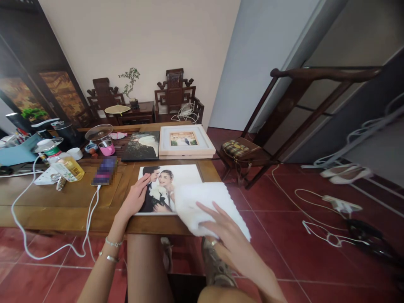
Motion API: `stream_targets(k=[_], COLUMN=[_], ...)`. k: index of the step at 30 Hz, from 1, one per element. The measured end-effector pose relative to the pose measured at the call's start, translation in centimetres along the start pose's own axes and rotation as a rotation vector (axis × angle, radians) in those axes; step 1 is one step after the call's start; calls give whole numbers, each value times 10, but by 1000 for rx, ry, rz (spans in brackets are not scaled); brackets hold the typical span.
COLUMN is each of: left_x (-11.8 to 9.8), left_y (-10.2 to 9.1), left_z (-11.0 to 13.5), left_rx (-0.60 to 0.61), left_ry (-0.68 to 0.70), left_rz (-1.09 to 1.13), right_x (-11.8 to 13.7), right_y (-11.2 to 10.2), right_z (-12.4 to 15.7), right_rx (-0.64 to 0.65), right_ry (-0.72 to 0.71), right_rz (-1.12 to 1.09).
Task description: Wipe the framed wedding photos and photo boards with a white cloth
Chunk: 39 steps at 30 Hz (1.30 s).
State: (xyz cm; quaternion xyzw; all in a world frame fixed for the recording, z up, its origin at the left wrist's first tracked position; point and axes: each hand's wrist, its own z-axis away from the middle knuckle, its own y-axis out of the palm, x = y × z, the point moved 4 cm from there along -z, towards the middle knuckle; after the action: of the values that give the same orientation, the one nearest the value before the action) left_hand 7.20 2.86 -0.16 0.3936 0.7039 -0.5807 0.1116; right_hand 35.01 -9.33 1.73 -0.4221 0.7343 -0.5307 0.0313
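A large wedding photo print (pixel 176 179) lies flat near the front edge of a wooden table (pixel 63 198). My left hand (pixel 136 197) rests on the print's left edge with its fingers stretched flat. My right hand (pixel 221 235) presses a white cloth (pixel 205 202) onto the print's right side. The fingers are extended over the cloth, and a ring shows on one finger.
Behind the print lie a dark photo album (pixel 141 145) and a white framed photo (pixel 184 141). A phone (pixel 104 171) with a white cable, a pink pot (pixel 107 147), bottles and clutter fill the left. A wooden chair (pixel 249 153) stands at right. Cables cross the red tile floor.
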Motion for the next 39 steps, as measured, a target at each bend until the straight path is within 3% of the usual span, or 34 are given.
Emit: stream_targets(k=[8,12,19,25,33,36,39], left_x=[-6,-10,-19,-19,-22,-23,-22], left_y=[-1,-2,-3,-2,-2,-1,-1], left_z=[-1,-3,-5,-6,-6,-5,-5], left_rx=[44,51,58,55,64,81,79], left_ry=[5,10,27,42,20,16,13], left_rz=[-57,-88,-123,-140,-134,-125,-132], right_x=[-55,-65,-54,-50,5,-2,-31], right_y=[-3,1,-3,-5,-4,-6,-7], right_z=[-65,-82,-64,-66,-43,-36,-45], right_rx=[61,102,57,130,205,167,144], right_ry=[133,161,159,139,-149,-155,-77], right_rz=[70,133,111,123,-71,-63,-1])
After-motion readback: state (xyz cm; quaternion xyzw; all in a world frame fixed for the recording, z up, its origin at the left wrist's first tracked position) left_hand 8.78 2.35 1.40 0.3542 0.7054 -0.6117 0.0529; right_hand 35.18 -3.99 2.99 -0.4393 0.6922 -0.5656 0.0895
